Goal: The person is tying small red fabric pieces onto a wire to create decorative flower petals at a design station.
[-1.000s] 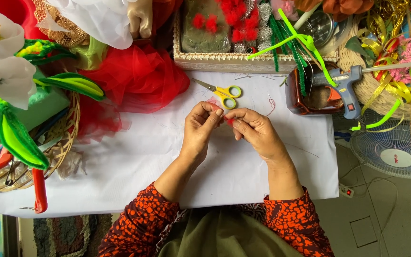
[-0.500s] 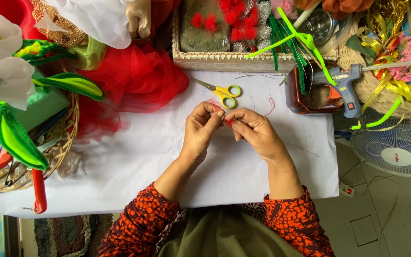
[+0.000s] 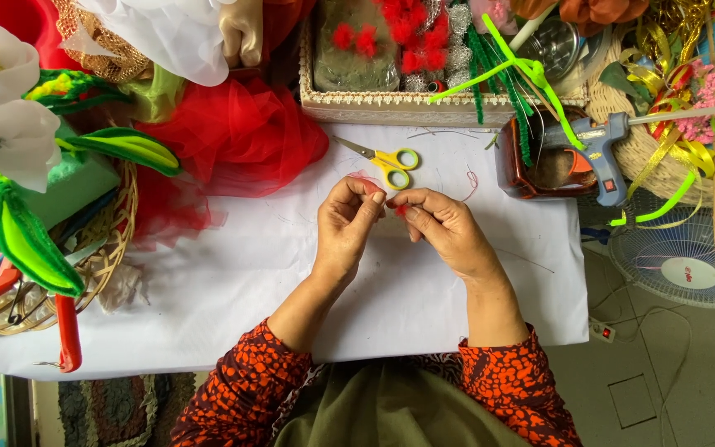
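From the head camera, looking down, your left hand (image 3: 346, 225) and your right hand (image 3: 443, 228) meet in the middle of the white table (image 3: 233, 290). Both pinch one tiny red piece (image 3: 400, 209) between their fingertips, held close so that you can see it well. It is too small to tell what it is. The yellow scissors (image 3: 384, 158) lie just past your fingers, easy to grab. The blue glue gun (image 3: 599, 149) rests on the brown pot (image 3: 539, 161) to your right, with its tip off the cloth. The basket (image 3: 399, 106) of red fluff sits further back.
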